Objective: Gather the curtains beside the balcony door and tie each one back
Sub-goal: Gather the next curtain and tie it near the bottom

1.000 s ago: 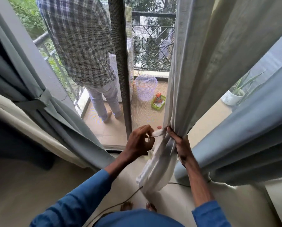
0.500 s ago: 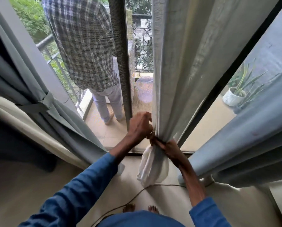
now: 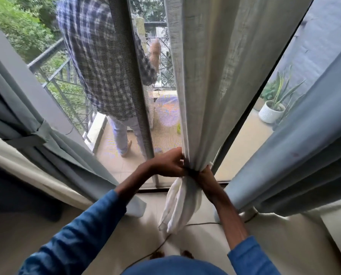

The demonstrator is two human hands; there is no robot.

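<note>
**Cinching the cream curtain at the balcony door**

Far out to the left of my fingers, the grey curtain (image 3: 52, 147) is bunched against the wall with its tie band (image 3: 30, 138) round it, so by my reckoning that one is done.

Up and left of my knuckles, a person (image 3: 106, 66) in a checked shirt stands out on the balcony, behind the dark screen door post (image 3: 135, 86). They're well apart from my work and not in the way.

My left hand (image 3: 168, 164) is curled tight, pinching at the left edge of the gather. Whether it's a tie end or just fabric under those fingertips, I cannot tell.

Between my hands, the cream curtain (image 3: 205, 86) narrows to a neck, its tail hanging limp below my wrists.

My right hand (image 3: 204, 180) wraps that neck from the right, fingers closed round the bunch. I hold it squeezed so the folds don't spill while the knot is made.

Just right of my right wrist, the blue-grey curtain (image 3: 304, 155) hangs untied and crowds my elbow. That's the next job, I'd say.

Beyond it, up and right, a potted plant (image 3: 271, 114) sits outside.

Below my hands, a cable (image 3: 163, 242) trails across the floor near my feet. Mind that.
</note>
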